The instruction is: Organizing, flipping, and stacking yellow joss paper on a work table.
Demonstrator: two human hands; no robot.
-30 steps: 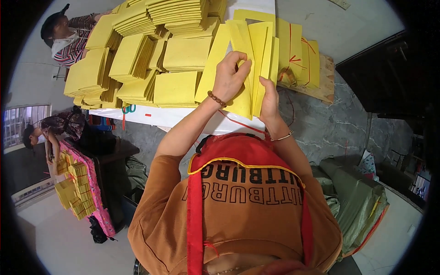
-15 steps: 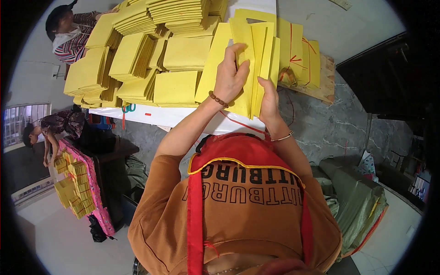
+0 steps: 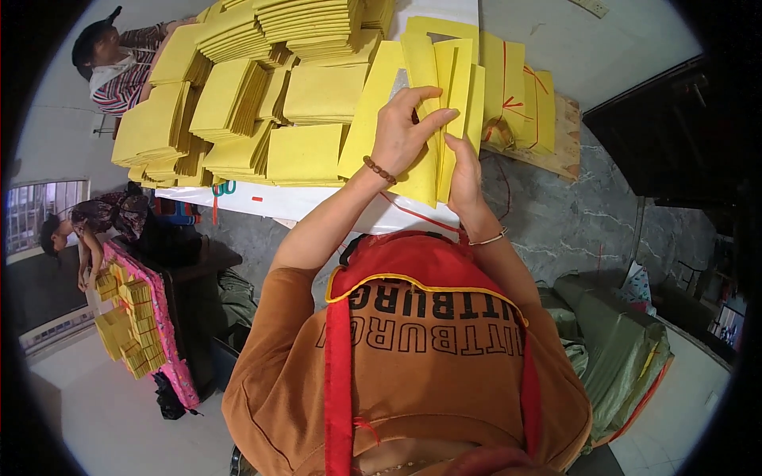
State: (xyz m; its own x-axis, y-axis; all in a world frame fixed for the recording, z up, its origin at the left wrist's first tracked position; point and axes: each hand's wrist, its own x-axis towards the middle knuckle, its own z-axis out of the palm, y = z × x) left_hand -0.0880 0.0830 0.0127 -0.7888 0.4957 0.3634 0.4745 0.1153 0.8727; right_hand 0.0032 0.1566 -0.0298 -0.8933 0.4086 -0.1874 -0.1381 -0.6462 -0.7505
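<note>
Sheets of yellow paper [image 3: 373, 131] lie in front of me at the table's near right, partly folded into upright flaps. Over a folded flap [image 3: 425, 67], my left hand [image 3: 405, 131] curls its fingers, its thumb stretched right across the folds. A silver-grey patch shows on the paper beside these fingers. At the right side of the folds, my right hand [image 3: 467, 174] grips the paper edge with its thumb up; its other fingers are partly hidden. The two thumbs are close together.
Stacks of folded yellow paper [image 3: 313, 91] cover the table's left. Bundles tied with red string [image 3: 508, 95] rest on a wooden board [image 3: 567, 147] at right. One person [image 3: 127, 67] is at the far left; another bends over a pink-covered table [image 3: 171, 349]. Green wrapped bales [image 3: 611, 349] stand behind right.
My left hand has shifted slightly right and down, its thumb now reaching over the folds toward my right thumb. My right hand has barely moved. The far-left person's head has turned.
</note>
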